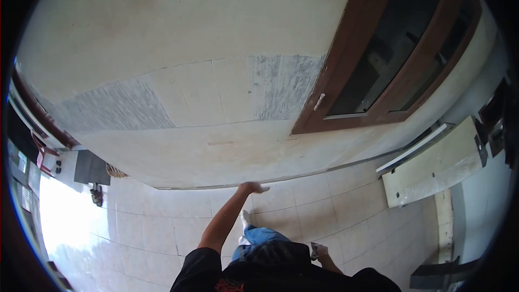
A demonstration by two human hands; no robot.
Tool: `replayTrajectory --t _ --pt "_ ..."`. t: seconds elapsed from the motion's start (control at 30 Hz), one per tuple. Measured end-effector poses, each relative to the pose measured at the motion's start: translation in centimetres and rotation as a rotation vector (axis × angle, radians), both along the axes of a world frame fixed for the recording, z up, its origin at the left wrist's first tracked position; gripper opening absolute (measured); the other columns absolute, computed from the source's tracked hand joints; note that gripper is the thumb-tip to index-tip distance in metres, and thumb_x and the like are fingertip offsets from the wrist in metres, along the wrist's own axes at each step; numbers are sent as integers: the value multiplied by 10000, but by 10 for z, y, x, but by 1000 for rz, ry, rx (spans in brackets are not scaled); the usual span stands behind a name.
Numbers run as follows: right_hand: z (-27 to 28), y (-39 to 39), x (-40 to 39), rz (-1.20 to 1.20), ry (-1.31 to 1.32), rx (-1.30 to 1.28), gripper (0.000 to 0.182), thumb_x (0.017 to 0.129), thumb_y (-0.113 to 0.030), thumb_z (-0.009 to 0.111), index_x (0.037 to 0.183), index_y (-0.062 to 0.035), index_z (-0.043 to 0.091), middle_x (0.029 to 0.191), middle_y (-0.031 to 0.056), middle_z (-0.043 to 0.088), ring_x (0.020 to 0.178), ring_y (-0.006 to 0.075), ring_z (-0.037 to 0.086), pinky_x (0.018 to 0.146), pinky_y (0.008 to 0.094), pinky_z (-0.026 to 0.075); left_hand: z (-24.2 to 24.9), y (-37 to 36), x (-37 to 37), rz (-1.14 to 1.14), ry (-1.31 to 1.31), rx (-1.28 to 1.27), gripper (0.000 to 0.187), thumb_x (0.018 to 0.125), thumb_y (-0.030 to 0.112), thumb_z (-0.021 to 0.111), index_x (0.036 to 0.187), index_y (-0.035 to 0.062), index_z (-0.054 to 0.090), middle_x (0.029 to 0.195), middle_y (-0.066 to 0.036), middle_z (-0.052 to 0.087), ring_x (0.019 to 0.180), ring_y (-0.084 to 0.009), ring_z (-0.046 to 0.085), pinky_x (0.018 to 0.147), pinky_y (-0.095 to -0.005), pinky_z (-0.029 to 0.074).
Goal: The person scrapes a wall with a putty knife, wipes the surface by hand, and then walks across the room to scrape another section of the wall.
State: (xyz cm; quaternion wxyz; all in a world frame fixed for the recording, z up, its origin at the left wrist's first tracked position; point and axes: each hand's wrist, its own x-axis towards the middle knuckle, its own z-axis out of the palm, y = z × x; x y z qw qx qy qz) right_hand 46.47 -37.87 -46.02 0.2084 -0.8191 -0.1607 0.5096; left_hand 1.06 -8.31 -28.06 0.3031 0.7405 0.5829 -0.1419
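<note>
My left hand (253,187) reaches forward at the end of a bare arm, in front of the foot of the cream wall (259,154). Its fingers point to the right, look whitish at the tips, and hold nothing that shows. Low beside my right hip, my right hand (323,251) is closed round a small grey flat tool (314,251); its kind is too small to make out. Higher on the wall runs a band with grey scratched patches (116,105) on the left and right (284,84), and smooth cream panels between them.
A brown-framed window (373,121) with a white handle is on the right of the wall. A cream board (435,170) leans at the far right. Pale tiles (216,232) cover the floor. Shoes (97,194) and a grey block (92,167) are at left.
</note>
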Motion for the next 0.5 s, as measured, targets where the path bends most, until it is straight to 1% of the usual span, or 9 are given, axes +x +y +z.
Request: replayTrajectory --t 0.03,0.1,0.13,0.17,0.23,0.3,0.33,0.43,0.5 --pt "51 4 -9 -46 -50 21 406 819 -233 599 1100 59 597 876 160 630 710 279 604 601 474 479 -20 -33 -6 333 -270 -888 873 870 742 397 1443 83 398 1392 -201 498 1318 -310 456 1089 -526 337" --pt "31 9 17 -147 12 70 375 835 -256 587 1042 57 602 775 135 608 669 263 610 603 485 485 -54 -97 -11 482 -466 -717 778 914 644 413 1424 57 420 1361 -197 527 1241 -301 518 1018 -496 405" --pt "40 16 25 -184 264 89 291 841 -260 585 972 -1 575 703 107 559 592 235 582 576 439 490 -63 -123 -16 563 -547 -620 731 936 595 422 1415 44 431 1346 -196 541 1203 -296 550 983 -481 439" --pt "46 27 25 -222 370 117 231 852 -260 570 926 -42 545 656 80 504 570 215 549 555 408 471 -68 -142 -24 644 -615 -520 683 958 546 430 1406 31 441 1330 -194 556 1165 -291 581 948 -466 473" --pt "88 66 -17 -312 600 159 152 875 -259 540 832 -124 484 561 26 394 525 175 485 513 345 432 -73 -168 -44 954 -735 -447 657 941 549 456 1389 69 444 1309 -170 568 1167 -309 562 932 -510 445" --pt "123 118 -61 -257 781 152 145 904 -266 532 889 -128 491 620 38 458 545 167 492 511 289 419 -73 -182 -66 1263 -843 -341 631 924 551 483 1371 107 447 1288 -147 581 1170 -326 543 916 -555 417" --pt "131 149 -85 -207 856 216 141 922 -264 530 914 -126 501 683 44 501 582 166 505 511 281 417 -61 -189 -72 1367 -922 -288 617 924 533 496 1331 70 462 1254 -143 599 1145 -319 555 895 -516 427" --pt "196 241 -173 -59 977 298 153 968 -250 515 1065 -133 528 899 70 610 714 173 548 512 254 417 -44 -195 -82 1414 -943 -50 610 929 507 502 1336 55 457 1243 -138 607 1126 -310 565 877 -500 427" --pt "225 300 -215 265 983 319 258 985 -259 497 1230 -179 501 1067 84 629 805 176 571 540 276 431 -15 -181 -80 1449 -940 -40 594 935 496 498 1333 57 462 1237 -136 609 1115 -299 569 868 -485 428"
